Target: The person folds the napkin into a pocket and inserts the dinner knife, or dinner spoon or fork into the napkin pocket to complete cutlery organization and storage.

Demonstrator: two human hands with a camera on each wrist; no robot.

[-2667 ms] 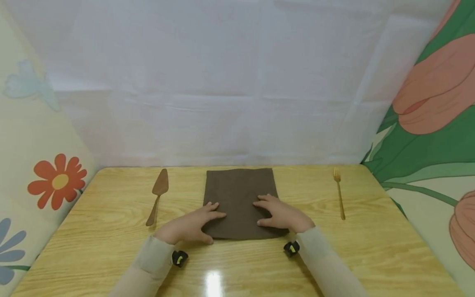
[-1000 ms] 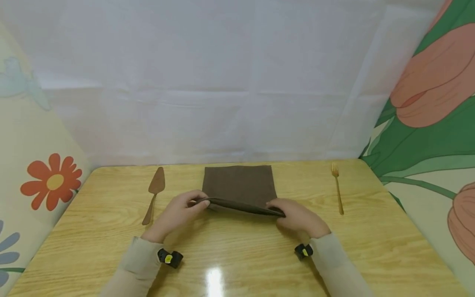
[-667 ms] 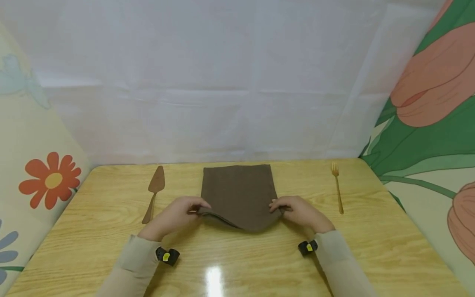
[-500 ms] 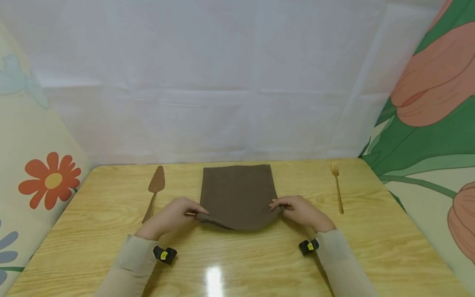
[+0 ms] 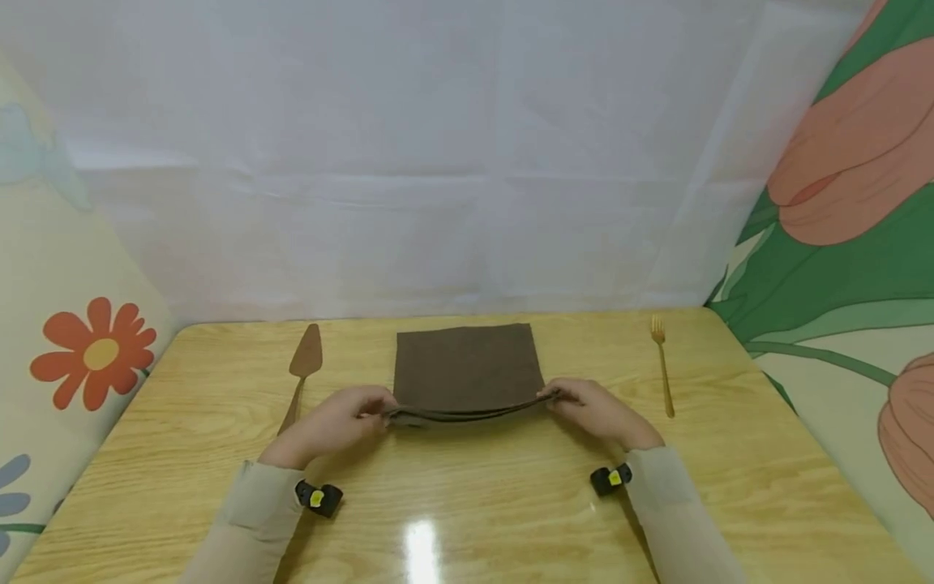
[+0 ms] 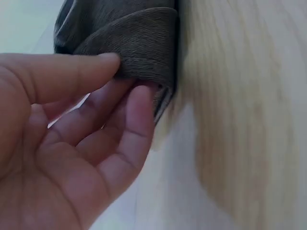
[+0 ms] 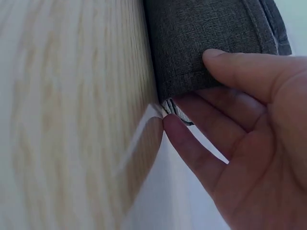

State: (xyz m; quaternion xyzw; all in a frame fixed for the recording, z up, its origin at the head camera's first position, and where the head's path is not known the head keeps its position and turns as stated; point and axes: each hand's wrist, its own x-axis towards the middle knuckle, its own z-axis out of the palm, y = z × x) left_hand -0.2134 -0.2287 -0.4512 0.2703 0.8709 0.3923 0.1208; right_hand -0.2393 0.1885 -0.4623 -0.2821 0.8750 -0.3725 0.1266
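Observation:
A dark brown cloth napkin (image 5: 467,369) lies at the middle of the table, its near edge raised and curving between my two hands. My left hand (image 5: 346,422) pinches the near left corner, thumb on top and fingers beneath. In the left wrist view the napkin (image 6: 139,43) shows folded layers at that corner. On the other side my right hand (image 5: 594,410) pinches the near right corner. The right wrist view has the thumb pressing on the napkin (image 7: 196,43), with fingers tucked under its layers.
A copper-coloured cake server (image 5: 306,353) lies left of the napkin, its handle end partly behind my left hand. A gold fork (image 5: 662,365) lies to the right. The wooden table (image 5: 467,519) ends at a white backdrop (image 5: 438,203), with floral panels on both sides.
The hands first lay spread on the flat napkin, then took its near corners. The near edge was lifted, lowered toward me, and is now raised again.

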